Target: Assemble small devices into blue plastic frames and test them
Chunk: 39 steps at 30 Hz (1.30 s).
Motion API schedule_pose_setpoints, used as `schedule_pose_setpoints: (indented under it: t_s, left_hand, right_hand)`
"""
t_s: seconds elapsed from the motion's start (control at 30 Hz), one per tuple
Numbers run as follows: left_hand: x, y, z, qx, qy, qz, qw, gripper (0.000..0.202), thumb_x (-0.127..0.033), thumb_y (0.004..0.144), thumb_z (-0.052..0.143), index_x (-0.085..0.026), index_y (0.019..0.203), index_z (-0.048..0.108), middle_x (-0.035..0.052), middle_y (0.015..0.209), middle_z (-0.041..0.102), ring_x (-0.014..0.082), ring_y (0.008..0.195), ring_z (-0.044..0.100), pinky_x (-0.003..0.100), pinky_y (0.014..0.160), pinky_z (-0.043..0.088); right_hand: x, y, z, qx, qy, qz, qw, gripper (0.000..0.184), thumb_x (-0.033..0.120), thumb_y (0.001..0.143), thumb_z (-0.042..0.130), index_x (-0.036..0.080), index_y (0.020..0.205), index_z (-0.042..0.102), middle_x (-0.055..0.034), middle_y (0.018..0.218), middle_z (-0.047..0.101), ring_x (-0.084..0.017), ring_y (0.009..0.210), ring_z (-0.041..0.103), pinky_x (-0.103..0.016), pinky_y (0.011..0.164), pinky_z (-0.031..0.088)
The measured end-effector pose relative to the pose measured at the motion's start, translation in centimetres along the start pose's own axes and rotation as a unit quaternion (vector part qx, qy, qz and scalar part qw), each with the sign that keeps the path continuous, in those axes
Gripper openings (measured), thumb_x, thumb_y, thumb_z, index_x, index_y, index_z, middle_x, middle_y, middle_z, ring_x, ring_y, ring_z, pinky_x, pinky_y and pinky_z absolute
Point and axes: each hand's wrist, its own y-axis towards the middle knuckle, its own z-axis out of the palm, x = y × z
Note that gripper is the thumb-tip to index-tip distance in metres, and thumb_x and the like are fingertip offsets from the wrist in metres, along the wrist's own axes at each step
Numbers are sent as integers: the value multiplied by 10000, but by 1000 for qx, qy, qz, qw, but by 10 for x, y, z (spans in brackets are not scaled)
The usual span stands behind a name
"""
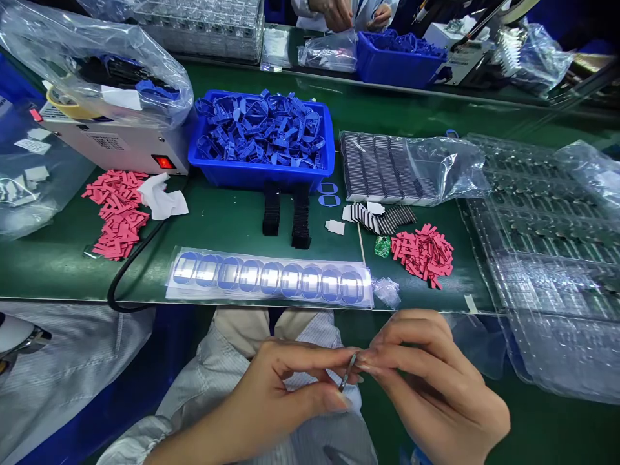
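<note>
Over my lap, at the table's front edge, my left hand (300, 381) pinches a small thin flat piece (347, 372) between thumb and fingers. The piece is seen nearly edge-on, greyish with a dark side, so its exact kind does not show. My right hand (431, 381) meets it from the right, thumb and fingertips pressed together at its upper end. Whatever sits between those fingertips is hidden. Just beyond the hands lies a row of blue-rimmed film pieces (270, 278) on a clear strip, beside a small crumpled clear plastic piece (386, 292).
A blue bin (261, 175) holds blue plastic parts. Pink strips lie in piles at left (119, 219) and right (422, 253), with a green circuit board (382, 246) nearby. Black strips (301, 216), bagged dark modules (382, 168) and clear trays (547, 258) surround them. A co-worker's hands (339, 13) show opposite.
</note>
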Motion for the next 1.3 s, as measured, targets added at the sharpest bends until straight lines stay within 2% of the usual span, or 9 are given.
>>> schedule_pose_setpoints:
  t_s: [0.4, 0.6, 0.67, 0.73, 0.83, 0.93, 1.03, 1.23, 1.3]
  left_hand:
    - [-1, -1, 0, -11, 46, 7, 999, 326, -305, 743, 715, -367, 1061, 680, 18, 897, 779, 174, 770, 675, 281, 750, 538]
    - [16, 7, 8, -92, -171, -58, 979, 254, -298, 649, 795, -296, 900, 758, 4, 908, 785, 193, 878, 714, 299, 838, 549]
    - [18, 11, 7, -140, -206, -61, 967, 256, -307, 649, 795, -268, 900, 756, 18, 925, 783, 199, 884, 716, 323, 857, 550]
    - [18, 14, 3, -176, -203, -69, 961, 272, -332, 659, 785, -241, 913, 752, 38, 920, 783, 198, 868, 718, 330, 860, 552]
    - [16, 16, -2, -185, -197, -80, 960, 296, -359, 656, 781, -228, 919, 749, 47, 918, 782, 191, 858, 716, 324, 864, 549]
    - [17, 15, -2, -166, -194, -87, 963, 292, -367, 674, 769, -223, 927, 746, 60, 950, 774, 204, 873, 711, 345, 866, 546]
    - [20, 12, -1, -165, -186, -89, 964, 305, -376, 686, 759, -210, 942, 741, 76, 969, 768, 214, 871, 706, 373, 879, 534]
    - [20, 11, -4, -156, -163, -92, 970, 290, -377, 696, 751, -219, 939, 745, 50, 905, 771, 186, 833, 698, 335, 853, 534]
    - [19, 12, -3, -140, -161, -81, 973, 276, -375, 695, 750, -222, 924, 748, 50, 888, 776, 188, 830, 701, 334, 841, 539]
  right_hand:
    - [-3, -2, 2, 33, 13, 17, 999, 193, 11, 782, 571, 199, 823, 588, -25, 779, 528, -168, 746, 500, -324, 629, 426]
    - [-1, -16, 4, 5, -106, -68, 992, 171, 30, 764, 498, 196, 784, 537, -22, 794, 510, -159, 761, 492, -312, 697, 396]
    - [-6, -23, -4, -20, -81, -11, 996, 140, 59, 785, 492, 196, 784, 519, -22, 801, 490, -160, 776, 493, -305, 697, 397]
    - [-22, -29, -15, -47, -59, 99, 992, 78, 132, 830, 503, 197, 787, 502, -28, 820, 494, -164, 791, 514, -293, 676, 414]
    - [-62, -34, -24, -47, -146, 189, 970, 132, 281, 885, 496, 193, 788, 516, -34, 825, 547, -171, 774, 558, -293, 654, 440]
    - [-102, -38, -21, -71, -232, 170, 955, 194, 350, 856, 540, 179, 765, 558, -45, 780, 586, -193, 749, 546, -344, 697, 419]
    - [-117, -43, -14, -86, -288, 138, 944, 150, 314, 816, 604, 165, 810, 605, -80, 850, 641, -232, 840, 567, -391, 775, 396]
    - [-102, -49, -22, 44, -367, -18, 929, 299, 161, 856, 563, 222, 1146, 595, -65, 1099, 687, -273, 1079, 597, -448, 882, 404]
    - [-89, -44, -25, 30, -337, -15, 941, 323, 156, 850, 572, 220, 1166, 587, -75, 1096, 684, -272, 1067, 604, -458, 871, 440]
